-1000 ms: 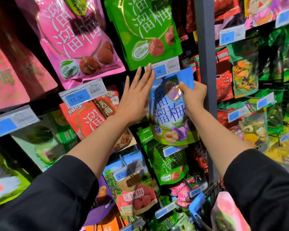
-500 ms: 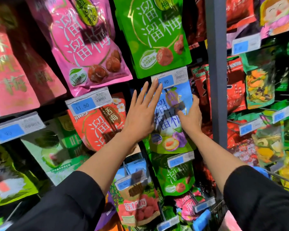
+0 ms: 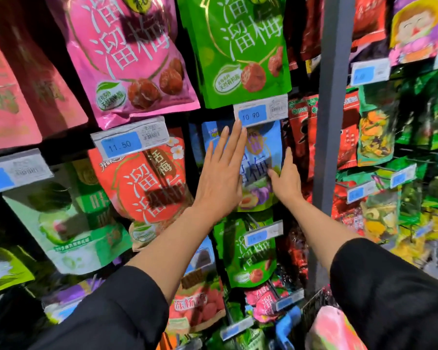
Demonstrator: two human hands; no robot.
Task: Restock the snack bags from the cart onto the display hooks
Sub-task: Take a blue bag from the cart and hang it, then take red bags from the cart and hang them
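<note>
A blue snack bag (image 3: 262, 157) with plum pictures hangs on the display just under the 10.90 price tag (image 3: 261, 111). My left hand (image 3: 221, 173) lies flat against the bag's left side, fingers straight and pointing up toward the tag. My right hand (image 3: 287, 178) presses the bag's right edge, thumb across its front and fingers reaching up along its side. The hook itself is hidden behind the tag and the bag. At the bottom right, a pink snack bag (image 3: 334, 329) lies in the cart (image 3: 311, 314).
Pink (image 3: 127, 51), green (image 3: 238, 46) and red (image 3: 142, 178) snack bags hang around the blue one. A grey upright post (image 3: 329, 122) stands just right of my right hand. Another green bag (image 3: 248, 251) hangs below. Price tags stick out on hooks.
The blue bag has gone from held out in front of the display to hanging flat under the 10.90 tag. My right hand slid from its top corner down to its right edge.
</note>
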